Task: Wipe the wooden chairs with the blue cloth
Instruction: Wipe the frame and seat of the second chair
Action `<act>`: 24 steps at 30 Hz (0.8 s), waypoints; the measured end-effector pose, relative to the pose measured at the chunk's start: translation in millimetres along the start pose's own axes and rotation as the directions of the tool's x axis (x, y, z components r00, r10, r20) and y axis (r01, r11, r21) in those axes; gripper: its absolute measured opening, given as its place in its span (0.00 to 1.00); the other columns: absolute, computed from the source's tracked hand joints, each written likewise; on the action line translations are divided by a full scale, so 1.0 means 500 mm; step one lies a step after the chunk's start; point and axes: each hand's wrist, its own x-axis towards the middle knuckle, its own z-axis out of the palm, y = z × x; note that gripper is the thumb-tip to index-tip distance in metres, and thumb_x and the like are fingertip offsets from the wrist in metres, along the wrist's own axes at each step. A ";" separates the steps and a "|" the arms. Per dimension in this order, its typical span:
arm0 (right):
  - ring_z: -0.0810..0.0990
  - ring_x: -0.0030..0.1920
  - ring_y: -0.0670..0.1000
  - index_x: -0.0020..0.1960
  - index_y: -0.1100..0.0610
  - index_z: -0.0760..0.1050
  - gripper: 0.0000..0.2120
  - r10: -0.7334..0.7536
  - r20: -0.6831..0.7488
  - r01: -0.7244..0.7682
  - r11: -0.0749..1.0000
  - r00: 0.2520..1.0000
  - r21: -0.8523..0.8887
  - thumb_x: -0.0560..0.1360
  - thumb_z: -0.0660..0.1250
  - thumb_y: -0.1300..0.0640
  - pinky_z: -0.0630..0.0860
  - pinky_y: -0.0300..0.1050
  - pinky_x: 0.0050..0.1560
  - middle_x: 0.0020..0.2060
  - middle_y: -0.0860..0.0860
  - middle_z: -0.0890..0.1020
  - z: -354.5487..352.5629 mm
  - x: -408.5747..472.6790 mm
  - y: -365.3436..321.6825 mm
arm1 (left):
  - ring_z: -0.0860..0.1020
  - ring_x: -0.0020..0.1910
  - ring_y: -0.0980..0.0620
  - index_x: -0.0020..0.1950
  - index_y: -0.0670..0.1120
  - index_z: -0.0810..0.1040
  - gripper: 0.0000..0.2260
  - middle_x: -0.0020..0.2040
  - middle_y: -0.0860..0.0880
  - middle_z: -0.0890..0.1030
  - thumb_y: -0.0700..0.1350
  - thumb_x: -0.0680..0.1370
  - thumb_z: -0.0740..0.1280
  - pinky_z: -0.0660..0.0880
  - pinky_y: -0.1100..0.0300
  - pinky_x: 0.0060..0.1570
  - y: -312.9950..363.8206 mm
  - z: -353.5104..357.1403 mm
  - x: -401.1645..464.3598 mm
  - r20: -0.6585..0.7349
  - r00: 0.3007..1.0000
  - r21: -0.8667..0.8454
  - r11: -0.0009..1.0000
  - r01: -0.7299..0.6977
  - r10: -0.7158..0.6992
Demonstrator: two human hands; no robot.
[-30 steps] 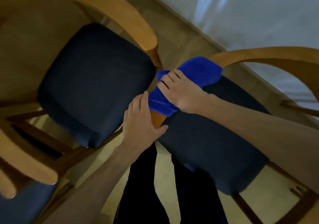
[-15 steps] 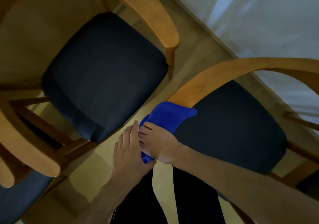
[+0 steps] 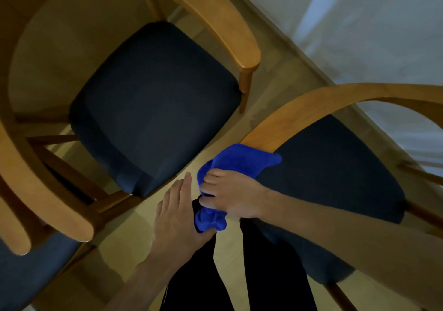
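Blue cloth (image 3: 236, 164) lower on armrest (image 3: 287, 121)

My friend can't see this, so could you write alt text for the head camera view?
The right hand grips a blue cloth wrapped over the near end of a wooden chair's armrest, while the left hand rests open beside it. A second dark-cushioned wooden chair stands to the left.

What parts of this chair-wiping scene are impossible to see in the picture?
Head view only:
- The armrest end nearest the person: covered by the blue cloth and right hand.
- Left hand: its thumb goes under the cloth, so whether it touches wood is unclear.
- Right chair: back and legs cut off by the right and bottom edges.
- Third chair, bottom left: mostly cut off by the frame edge.
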 end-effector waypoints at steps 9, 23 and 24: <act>0.72 0.65 0.54 0.72 0.50 0.66 0.40 0.262 -0.007 -0.262 0.965 0.965 0.006 0.66 0.72 0.34 0.63 0.53 0.71 0.63 0.51 0.74 -0.055 -0.105 0.157 | 0.58 0.74 0.51 0.79 0.47 0.45 0.54 0.76 0.49 0.58 0.61 0.66 0.75 0.62 0.54 0.72 0.054 -0.008 0.013 -0.026 0.989 -0.030 0.989 -0.143 0.142; 0.75 0.60 0.55 0.70 0.51 0.65 0.45 0.700 -0.088 -0.705 0.708 0.708 -0.038 0.60 0.74 0.32 0.70 0.53 0.64 0.61 0.52 0.76 -0.098 -0.310 0.303 | 0.66 0.70 0.44 0.77 0.42 0.59 0.45 0.72 0.43 0.67 0.55 0.66 0.76 0.67 0.52 0.65 0.304 -0.027 0.167 -0.210 0.879 0.169 0.901 -0.400 0.429; 0.75 0.61 0.55 0.71 0.50 0.64 0.45 0.735 -0.088 -0.740 0.672 0.672 -0.042 0.61 0.74 0.32 0.70 0.53 0.65 0.61 0.51 0.76 -0.093 -0.325 0.310 | 0.66 0.71 0.45 0.77 0.43 0.59 0.44 0.72 0.43 0.67 0.55 0.67 0.76 0.66 0.52 0.66 0.322 -0.030 0.180 -0.213 0.867 0.177 0.891 -0.419 0.450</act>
